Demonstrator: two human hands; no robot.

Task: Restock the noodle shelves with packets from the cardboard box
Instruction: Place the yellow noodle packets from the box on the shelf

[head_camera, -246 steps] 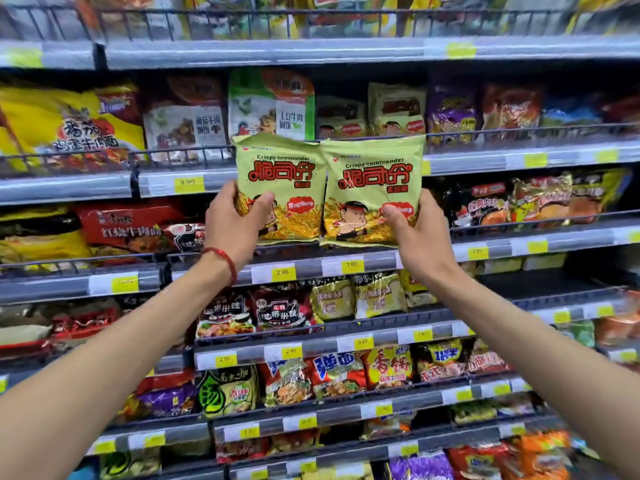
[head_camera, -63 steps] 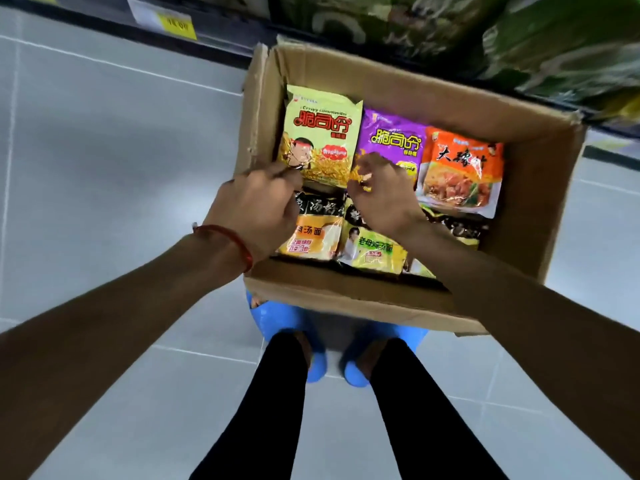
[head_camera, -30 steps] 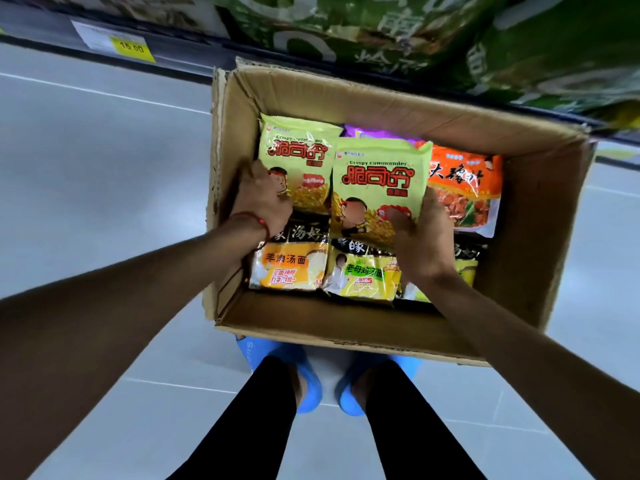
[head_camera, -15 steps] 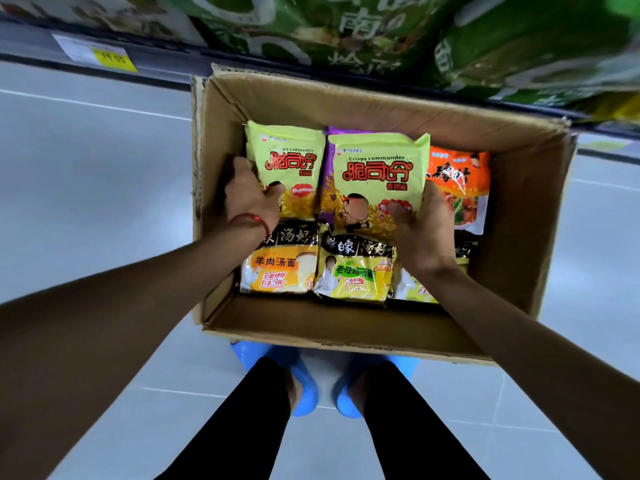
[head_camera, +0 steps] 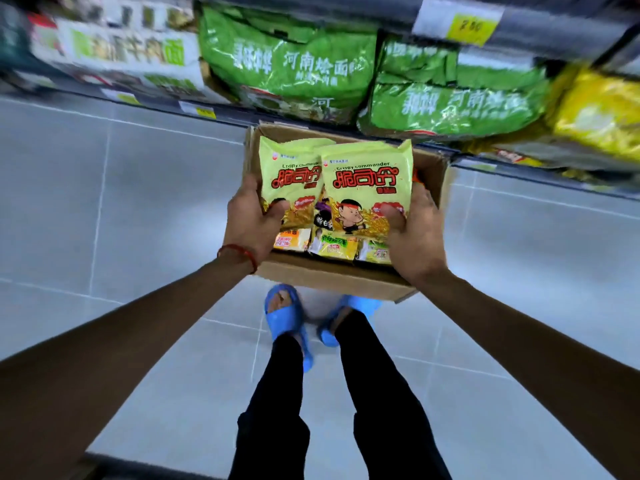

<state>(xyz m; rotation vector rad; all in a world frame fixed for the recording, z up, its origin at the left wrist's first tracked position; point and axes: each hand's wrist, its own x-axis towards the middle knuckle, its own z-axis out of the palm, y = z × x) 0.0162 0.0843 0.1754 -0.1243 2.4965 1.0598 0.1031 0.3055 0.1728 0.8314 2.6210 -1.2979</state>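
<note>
The left hand's (head_camera: 252,220) grip is clenched on one lime-green packet (head_camera: 291,174), thumb on its face. The right hand (head_camera: 412,233) grips its twin (head_camera: 367,188) likewise, edges overlapping. A moment ago both sat low in the cardboard box (head_camera: 329,275); now they ride above it, toward 12 o'clock. Other packets (head_camera: 334,245) lie in the box at 6 o'clock of the pair. I'd say the pick is finished and the shelf (head_camera: 554,27), up at 12 o'clock, comes next.
</note>
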